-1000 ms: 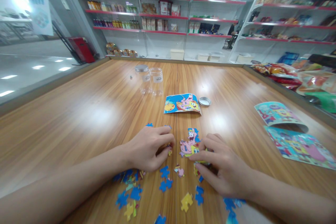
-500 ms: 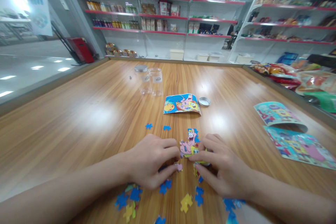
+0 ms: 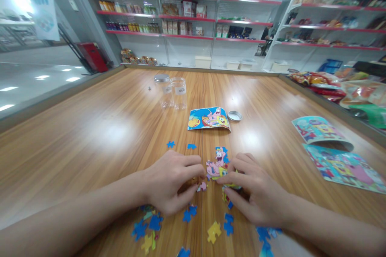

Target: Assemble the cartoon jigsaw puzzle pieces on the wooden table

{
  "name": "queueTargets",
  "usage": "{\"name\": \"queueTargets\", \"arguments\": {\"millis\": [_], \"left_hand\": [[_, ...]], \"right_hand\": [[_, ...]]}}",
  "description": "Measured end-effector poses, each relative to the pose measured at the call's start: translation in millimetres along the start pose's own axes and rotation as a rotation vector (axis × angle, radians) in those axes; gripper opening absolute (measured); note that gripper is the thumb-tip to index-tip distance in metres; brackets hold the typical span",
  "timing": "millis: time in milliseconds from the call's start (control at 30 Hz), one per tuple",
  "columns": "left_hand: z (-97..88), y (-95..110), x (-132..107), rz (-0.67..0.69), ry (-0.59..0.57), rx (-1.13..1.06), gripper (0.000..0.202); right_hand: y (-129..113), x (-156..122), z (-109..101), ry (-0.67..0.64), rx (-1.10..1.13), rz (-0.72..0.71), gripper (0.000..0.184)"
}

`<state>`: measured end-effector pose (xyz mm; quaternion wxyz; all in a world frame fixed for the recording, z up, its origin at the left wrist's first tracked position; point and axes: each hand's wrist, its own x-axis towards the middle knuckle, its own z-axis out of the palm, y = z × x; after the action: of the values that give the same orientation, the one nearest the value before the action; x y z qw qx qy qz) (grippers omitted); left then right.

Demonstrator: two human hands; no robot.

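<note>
While both hands lie low on the glossy wooden desk (image 3: 105, 128), the left hand (image 3: 171, 180) has its fingers curled narrow, with thumb and forefinger pinched on one small pink piece (image 3: 203, 186). This piece is just beside the lower left edge of the assembled patch (image 3: 217, 164), a flat cluster of joined pieces showing a pink cartoon figure. The right hand (image 3: 256, 192) rests its bent fingers on the lower right edge of that patch, over something yellow; I cannot tell if they grip it. Two blue pieces (image 3: 171, 144) lie apart beyond the left hand. Near the wrists more loose pieces are scattered: several blue ones (image 3: 189, 213) and two yellow ones (image 3: 214, 231), all thin card with knobbed outlines. Farther away stand two clear round jars (image 3: 179, 93), touching each other; one has a silver cap, the other is open. One round metal lid (image 3: 235, 116) lies just beside a curled picture sheet (image 3: 208, 118). Two more printed sheets (image 3: 343, 166) lie at the right side of the desk.
</note>
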<state>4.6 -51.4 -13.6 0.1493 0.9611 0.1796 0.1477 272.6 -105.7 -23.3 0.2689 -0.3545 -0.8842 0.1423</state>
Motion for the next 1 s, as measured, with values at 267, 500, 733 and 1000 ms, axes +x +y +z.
{"name": "queueTargets", "arguments": {"millis": [267, 500, 733, 1000], "left_hand": [[-0.2, -1.8, -1.9, 0.031, -0.077, 0.017, 0.034], [0.1, -6.6, 0.0, -0.001, -0.066, -0.065, 0.022], [-0.7, -3.5, 0.6, -0.041, -0.063, -0.093, 0.019], [2.8, -5.6, 2.7, -0.126, 0.004, -0.080, 0.017]], "right_hand": [[1.8, -1.5, 0.8, -0.019, 0.006, 0.017, 0.018], [0.9, -0.5, 0.1, -0.010, 0.013, 0.007, 0.019], [0.8, -0.3, 0.8, -0.005, 0.024, 0.008, 0.020], [0.2, 0.4, -0.4, -0.016, 0.030, 0.008, 0.019]]}}
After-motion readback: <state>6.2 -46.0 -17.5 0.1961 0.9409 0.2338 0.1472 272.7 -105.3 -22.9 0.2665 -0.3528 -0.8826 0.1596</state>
